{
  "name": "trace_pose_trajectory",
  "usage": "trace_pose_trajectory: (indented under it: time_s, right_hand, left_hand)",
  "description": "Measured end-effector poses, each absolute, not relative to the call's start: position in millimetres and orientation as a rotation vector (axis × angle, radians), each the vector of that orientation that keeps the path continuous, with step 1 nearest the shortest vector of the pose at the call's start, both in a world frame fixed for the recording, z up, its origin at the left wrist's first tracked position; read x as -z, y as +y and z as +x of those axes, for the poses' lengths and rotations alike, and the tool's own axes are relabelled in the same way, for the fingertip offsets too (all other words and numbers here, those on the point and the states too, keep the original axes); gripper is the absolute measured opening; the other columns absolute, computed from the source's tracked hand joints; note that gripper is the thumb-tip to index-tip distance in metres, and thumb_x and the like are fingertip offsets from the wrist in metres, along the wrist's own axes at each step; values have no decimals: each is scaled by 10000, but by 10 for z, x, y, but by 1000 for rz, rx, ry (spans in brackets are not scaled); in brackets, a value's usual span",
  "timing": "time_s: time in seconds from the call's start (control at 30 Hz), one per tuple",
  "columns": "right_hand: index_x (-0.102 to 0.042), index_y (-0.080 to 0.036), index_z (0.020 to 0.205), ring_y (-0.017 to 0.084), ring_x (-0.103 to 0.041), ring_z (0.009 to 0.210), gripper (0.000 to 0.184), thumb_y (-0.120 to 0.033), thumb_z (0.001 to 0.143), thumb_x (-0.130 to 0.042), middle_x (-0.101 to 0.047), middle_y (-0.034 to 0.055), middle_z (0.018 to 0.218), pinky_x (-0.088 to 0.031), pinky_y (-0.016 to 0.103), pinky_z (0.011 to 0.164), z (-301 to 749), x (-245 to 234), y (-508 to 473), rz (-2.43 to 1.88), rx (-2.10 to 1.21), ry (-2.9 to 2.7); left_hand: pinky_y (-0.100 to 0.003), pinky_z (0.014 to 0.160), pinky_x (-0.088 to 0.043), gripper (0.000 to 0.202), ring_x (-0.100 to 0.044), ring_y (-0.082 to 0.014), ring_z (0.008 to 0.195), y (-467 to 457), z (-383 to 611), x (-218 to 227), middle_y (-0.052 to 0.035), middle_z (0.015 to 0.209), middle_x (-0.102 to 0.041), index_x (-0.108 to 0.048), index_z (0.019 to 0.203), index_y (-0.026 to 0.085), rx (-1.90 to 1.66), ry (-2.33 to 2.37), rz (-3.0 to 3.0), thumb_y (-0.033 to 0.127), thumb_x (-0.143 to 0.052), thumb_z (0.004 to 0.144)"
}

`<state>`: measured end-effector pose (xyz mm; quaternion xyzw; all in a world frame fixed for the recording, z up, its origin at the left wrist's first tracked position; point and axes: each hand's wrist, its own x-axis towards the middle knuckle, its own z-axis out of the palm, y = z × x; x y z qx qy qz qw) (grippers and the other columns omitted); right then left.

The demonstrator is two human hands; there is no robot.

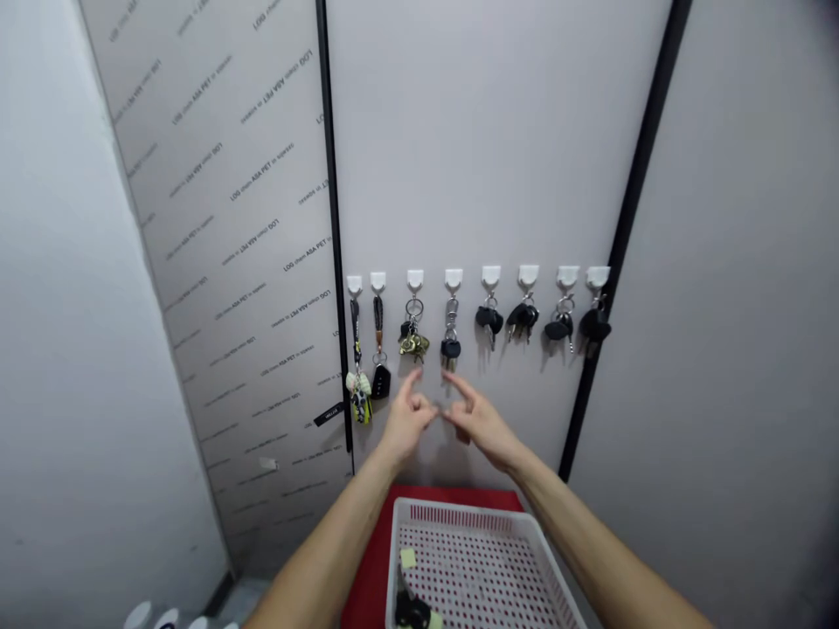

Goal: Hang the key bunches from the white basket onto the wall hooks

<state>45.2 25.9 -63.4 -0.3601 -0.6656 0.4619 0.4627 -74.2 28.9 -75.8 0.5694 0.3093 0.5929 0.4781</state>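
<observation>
My left hand (406, 424) is held up before the wall with index finger and thumb stretched out, holding nothing. Just above its fingertip hangs a bunch of brass-coloured keys (414, 341) on a ring. Facing it, my right hand (483, 425) also extends index finger and thumb, with nothing in it. Its index fingertip is right below a black-headed key bunch (451, 348) on a coiled keyring. The two thumbs nearly meet; whether they touch I cannot tell. Farther left hang a black car key (381, 381) on a braided strap and a keyring with a colourful charm (360, 397).
Several white hooks (454, 279) line the wall; more black-headed keys (523, 316) hang to the right. Below my hands, a white perforated basket (472, 515) on a red surface (370, 568) holds a dark object (412, 607) and yellow tags. White caps (139, 615) show at lower left.
</observation>
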Motion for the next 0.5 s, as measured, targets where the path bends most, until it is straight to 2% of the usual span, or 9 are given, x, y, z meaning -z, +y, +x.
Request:
trace_pose_trajectory:
  time_s: [0.07,0.2,0.5]
  right_hand:
    - [-124,-238,1181,29,-247,328,660,-180,615,-458,-266,-123,381,-234,152,348,444,303,159,-641,-1023,-1547]
    - [-73,-288,1184,28,-240,333,672,-165,635,-442,-251,-122,390,-263,159,364,457,-117,22,-363,-928,-1454]
    - [-78,-295,1183,27,-234,329,673,-159,639,-450,-255,-124,375,-247,159,358,420,-130,80,-334,-968,-1475]
  left_hand:
    - [-160,456,-239,683,-306,-25,425,202,-750,371,97,461,-332,-162,1159,231,-1536,539,1438,102,-493,575]
    - [-163,477,-250,712,-302,-20,435,41,-732,-137,95,469,-324,-102,1169,297,-1578,298,1502,116,-495,602]
    - [-163,470,-255,734,-294,-22,429,28,-617,-189,91,466,-326,-90,1178,286,-1495,278,1522,130,-508,596]
